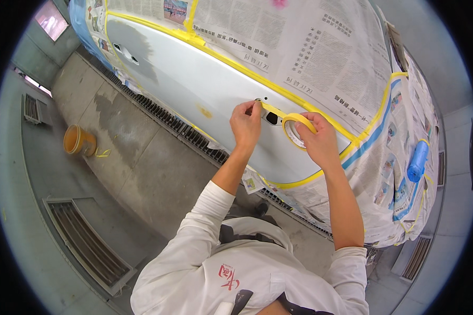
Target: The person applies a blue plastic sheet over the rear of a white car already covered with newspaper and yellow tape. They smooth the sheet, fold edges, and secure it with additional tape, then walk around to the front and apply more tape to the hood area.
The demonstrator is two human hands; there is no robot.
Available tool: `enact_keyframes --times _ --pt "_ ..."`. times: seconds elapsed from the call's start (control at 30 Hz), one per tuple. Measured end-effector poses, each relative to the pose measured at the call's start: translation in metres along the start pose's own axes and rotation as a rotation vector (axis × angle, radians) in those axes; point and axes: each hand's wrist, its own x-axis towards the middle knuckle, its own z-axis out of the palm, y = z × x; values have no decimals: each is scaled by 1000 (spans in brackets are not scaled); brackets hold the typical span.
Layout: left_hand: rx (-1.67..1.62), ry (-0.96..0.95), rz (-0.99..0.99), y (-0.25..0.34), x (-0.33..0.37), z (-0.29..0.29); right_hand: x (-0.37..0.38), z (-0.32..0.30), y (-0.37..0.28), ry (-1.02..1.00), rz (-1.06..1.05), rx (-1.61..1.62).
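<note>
My right hand (pixel 320 140) grips a roll of yellow masking tape (pixel 289 131) close to the right end of a pale grey car door (pixel 194 83). From the roll a short strip of tape (pixel 271 108) runs left to my left hand (pixel 245 125), whose fingertips pinch its free end against the door. The strip passes along the upper edge of a dark handle opening (pixel 271 118) in the panel. A small round hole (pixel 266 98) sits just above the strip. Yellow tape (pixel 236 65) borders the door along its top edge.
Newspaper sheets (pixel 310 47) cover the car above the door. A blue roll (pixel 418 160) rests on the covered part at right. On the floor at left stands an orange bucket (pixel 79 140) beside a yellow scrap (pixel 103 153). A floor grate (pixel 157 113) runs alongside the car.
</note>
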Motion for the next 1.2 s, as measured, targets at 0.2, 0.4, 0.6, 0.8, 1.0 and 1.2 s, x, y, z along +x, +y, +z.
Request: enact_keyframes --times 0.2,0.4,0.6,0.8,1.0,1.2 --pt "-27 4 -78 11 1 0 -3 2 4 1 -53 -46" --pt "-38 -8 -263 18 8 3 -7 9 12 11 -97 -36" --pt "-245 -106 -471 12 15 0 -5 15 17 -5 -115 9" --pt "156 -5 81 1 -4 -7 -4 20 15 -11 -58 17" --pt "551 -92 833 -12 -14 -14 -5 21 29 30 -75 -3" --pt "778 -68 883 -18 -17 -10 -5 12 48 63 111 175"
